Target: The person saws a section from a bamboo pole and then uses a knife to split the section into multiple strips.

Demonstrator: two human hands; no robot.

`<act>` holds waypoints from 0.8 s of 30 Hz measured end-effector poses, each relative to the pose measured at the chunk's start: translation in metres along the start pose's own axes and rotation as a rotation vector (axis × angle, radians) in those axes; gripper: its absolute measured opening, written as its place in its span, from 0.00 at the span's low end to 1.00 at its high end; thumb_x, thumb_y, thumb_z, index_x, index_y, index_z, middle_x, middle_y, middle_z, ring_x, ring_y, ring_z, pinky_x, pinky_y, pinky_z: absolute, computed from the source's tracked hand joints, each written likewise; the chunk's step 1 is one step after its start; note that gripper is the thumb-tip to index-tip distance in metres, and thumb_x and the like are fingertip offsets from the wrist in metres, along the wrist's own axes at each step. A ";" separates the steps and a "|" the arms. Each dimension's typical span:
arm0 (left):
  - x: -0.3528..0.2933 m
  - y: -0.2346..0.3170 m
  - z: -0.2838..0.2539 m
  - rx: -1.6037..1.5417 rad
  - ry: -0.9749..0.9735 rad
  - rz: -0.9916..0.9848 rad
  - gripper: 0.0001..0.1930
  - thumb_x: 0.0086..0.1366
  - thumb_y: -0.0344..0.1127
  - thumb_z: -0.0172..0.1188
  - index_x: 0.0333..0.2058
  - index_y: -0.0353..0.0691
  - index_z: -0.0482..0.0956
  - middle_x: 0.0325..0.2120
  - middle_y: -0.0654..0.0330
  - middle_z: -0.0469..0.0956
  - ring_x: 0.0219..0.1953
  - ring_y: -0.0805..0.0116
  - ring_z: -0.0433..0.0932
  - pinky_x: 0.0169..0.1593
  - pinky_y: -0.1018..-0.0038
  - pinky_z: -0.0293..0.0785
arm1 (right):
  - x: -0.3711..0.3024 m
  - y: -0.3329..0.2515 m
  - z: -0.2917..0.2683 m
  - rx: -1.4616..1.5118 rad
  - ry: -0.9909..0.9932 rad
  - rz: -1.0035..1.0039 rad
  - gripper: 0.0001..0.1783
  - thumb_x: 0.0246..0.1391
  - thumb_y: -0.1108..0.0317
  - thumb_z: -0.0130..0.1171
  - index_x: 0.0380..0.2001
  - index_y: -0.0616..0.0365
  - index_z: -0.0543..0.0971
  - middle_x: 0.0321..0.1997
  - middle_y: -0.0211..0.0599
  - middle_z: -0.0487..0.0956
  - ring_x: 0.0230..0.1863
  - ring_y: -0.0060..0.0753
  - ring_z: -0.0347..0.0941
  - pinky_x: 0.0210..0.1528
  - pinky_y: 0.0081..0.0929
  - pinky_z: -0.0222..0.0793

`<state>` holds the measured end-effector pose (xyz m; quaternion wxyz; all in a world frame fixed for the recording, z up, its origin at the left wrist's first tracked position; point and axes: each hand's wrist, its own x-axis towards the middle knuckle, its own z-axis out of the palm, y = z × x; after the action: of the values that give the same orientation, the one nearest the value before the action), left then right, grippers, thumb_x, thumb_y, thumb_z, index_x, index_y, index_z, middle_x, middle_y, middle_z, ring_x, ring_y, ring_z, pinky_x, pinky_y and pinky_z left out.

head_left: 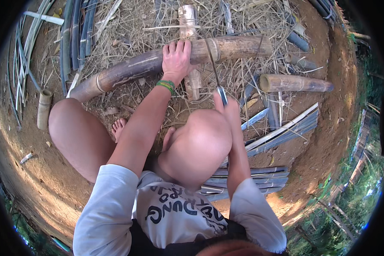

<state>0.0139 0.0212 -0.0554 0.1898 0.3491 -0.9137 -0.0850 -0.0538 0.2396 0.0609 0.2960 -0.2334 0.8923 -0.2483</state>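
There it was, the thick bamboo pole [136, 68], lying crosswise over a shorter bamboo support [187, 19], and the long-bladed tool [215, 70] came across it just left of a pale joint ring [218, 49]! The left hand [176, 58] was clamped over the pole, fingers curled across its top, right above the support: a smart place to bear down, since a round pole would likely roll. Over to the right hand [229, 106], wrapped around the tool's handle close beside the right knee [207, 134]. Good work here called for long, even strokes, the wrist in line with the blade, with light pressure near the hard ring. The risk? Those left fingers sat near the edge, so a skip could nick them; a slightly wider gap looked wiser. Whether any cut had opened was too fine to tell.
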 end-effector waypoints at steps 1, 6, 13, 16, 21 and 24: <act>0.003 0.009 -0.003 -0.015 -0.009 0.029 0.47 0.41 0.59 0.82 0.57 0.42 0.75 0.50 0.56 0.80 0.56 0.52 0.78 0.61 0.53 0.71 | -0.027 0.009 -0.015 0.043 -0.026 0.067 0.38 0.67 0.39 0.55 0.34 0.72 0.86 0.34 0.72 0.82 0.44 0.76 0.81 0.49 0.57 0.77; 0.002 0.017 0.002 -0.044 -0.014 0.002 0.46 0.39 0.55 0.83 0.56 0.42 0.74 0.50 0.54 0.79 0.55 0.50 0.78 0.61 0.51 0.70 | 0.059 -0.026 0.006 -0.048 0.061 -0.009 0.39 0.67 0.39 0.54 0.33 0.74 0.85 0.30 0.74 0.81 0.41 0.76 0.82 0.45 0.58 0.78; 0.027 0.005 -0.011 0.006 -0.216 -0.030 0.50 0.42 0.61 0.81 0.61 0.40 0.74 0.49 0.53 0.83 0.54 0.50 0.83 0.60 0.50 0.75 | 0.003 0.006 0.000 0.023 0.066 -0.005 0.36 0.67 0.43 0.58 0.29 0.74 0.85 0.29 0.74 0.81 0.42 0.76 0.82 0.44 0.57 0.77; 0.020 -0.003 -0.006 0.010 -0.118 -0.013 0.49 0.42 0.61 0.81 0.59 0.40 0.75 0.49 0.53 0.83 0.54 0.50 0.83 0.60 0.50 0.75 | -0.007 0.011 -0.006 0.034 -0.008 0.024 0.36 0.66 0.42 0.58 0.28 0.73 0.85 0.29 0.73 0.80 0.42 0.75 0.82 0.44 0.58 0.77; 0.047 0.006 -0.014 -0.087 -0.331 -0.002 0.46 0.41 0.64 0.81 0.55 0.42 0.77 0.48 0.52 0.84 0.51 0.51 0.84 0.58 0.54 0.78 | 0.112 -0.033 0.024 -0.051 0.210 -0.097 0.37 0.67 0.41 0.56 0.30 0.73 0.85 0.29 0.71 0.81 0.40 0.73 0.83 0.44 0.58 0.78; 0.048 -0.012 -0.022 -0.060 -0.340 -0.022 0.47 0.41 0.67 0.80 0.55 0.42 0.78 0.47 0.51 0.84 0.49 0.50 0.86 0.55 0.55 0.81 | 0.068 -0.027 0.018 0.020 0.063 -0.107 0.36 0.67 0.41 0.57 0.31 0.72 0.86 0.29 0.69 0.82 0.39 0.70 0.84 0.43 0.56 0.78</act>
<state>-0.0028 -0.0205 -0.0248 0.0422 0.3340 -0.9258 -0.1722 -0.0835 0.1752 0.0364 0.2562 -0.2700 0.8849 -0.2799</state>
